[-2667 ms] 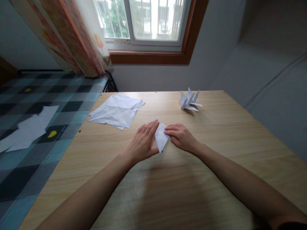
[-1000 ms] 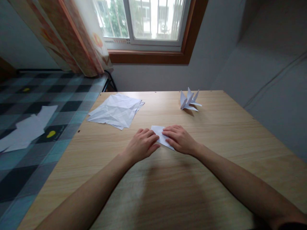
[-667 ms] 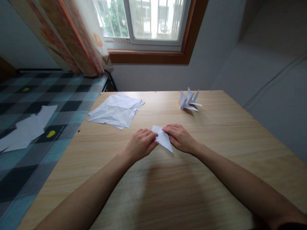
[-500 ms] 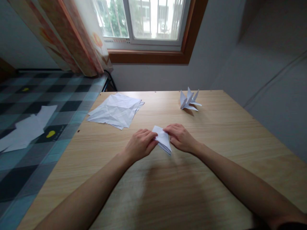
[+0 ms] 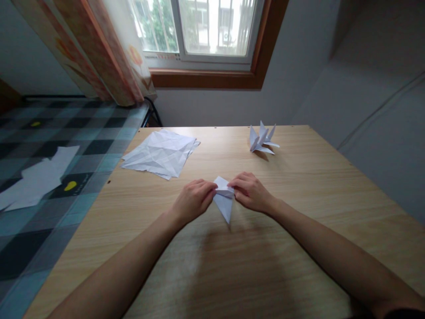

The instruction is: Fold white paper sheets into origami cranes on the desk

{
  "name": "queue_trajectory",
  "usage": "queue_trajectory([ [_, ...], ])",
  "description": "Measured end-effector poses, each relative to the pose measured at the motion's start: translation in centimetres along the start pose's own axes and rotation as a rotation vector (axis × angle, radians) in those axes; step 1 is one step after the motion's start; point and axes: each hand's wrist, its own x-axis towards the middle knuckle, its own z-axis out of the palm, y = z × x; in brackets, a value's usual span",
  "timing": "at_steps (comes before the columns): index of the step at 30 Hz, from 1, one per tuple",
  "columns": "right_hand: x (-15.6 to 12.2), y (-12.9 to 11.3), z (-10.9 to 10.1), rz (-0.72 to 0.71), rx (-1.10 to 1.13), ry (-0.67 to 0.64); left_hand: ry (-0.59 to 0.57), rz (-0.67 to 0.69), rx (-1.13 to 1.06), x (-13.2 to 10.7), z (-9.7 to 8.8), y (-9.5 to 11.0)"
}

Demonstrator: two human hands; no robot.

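A small folded white sheet of paper [image 5: 224,206] is held between my two hands, just above or on the wooden table [image 5: 285,266]. Its long point aims toward me, and a raised flap crosses its upper part. My left hand [image 5: 196,198] pinches the left edge between thumb and fingers. On the right edge, my right hand [image 5: 251,191] has its fingers closed in a similar pinch. Fingertips cover both side corners of the paper.
Creased white paper sheets [image 5: 162,153] lie stacked at the table's back left. Folded paper cranes [image 5: 262,141] stand near the back edge, right of centre. White paper pieces [image 5: 40,179] rest on the checked bedspread [image 5: 23,252] at left. A window [image 5: 212,29] is behind.
The folded paper has turned so its point faces me, and a flap now stands raised across it. My hands have shifted only slightly, staying on its edges.
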Motion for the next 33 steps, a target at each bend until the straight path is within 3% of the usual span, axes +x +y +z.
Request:
queue_trajectory([
  [7, 0.1, -0.3, 0.1, 0.019, 0.008, 0.028, 0.081, -0.189, -0.035, -0.1, 0.0, 0.2],
  [11, 0.1, -0.3, 0.3, 0.022, -0.031, 0.01, 0.05, -0.258, 0.015, 0.0, 0.1, 0.0],
  [16, 0.0, -0.3, 0.3, 0.042, -0.121, -0.024, -0.023, -0.247, 0.153, 0.4, 0.0, -0.1],
  [21, 0.1, -1.0, 0.1, 0.108, -0.013, -0.032, -0.084, -0.173, 0.253, 0.5, -0.2, 0.3],
  [25, 0.1, -1.9, 0.4, 0.188, -0.064, -0.037, -0.11, -0.134, 0.321, 0.5, -0.3, 0.6],
  [29, 0.1, -2.3, 0.7, 0.186, -0.09, -0.09, -0.106, -0.158, 0.288, 0.5, -0.4, 0.9],
  [33, 0.2, -2.3, 0.6, 0.24, 0.047, -0.029, -0.084, -0.212, 0.218, 0.6, -0.5, 0.9],
])
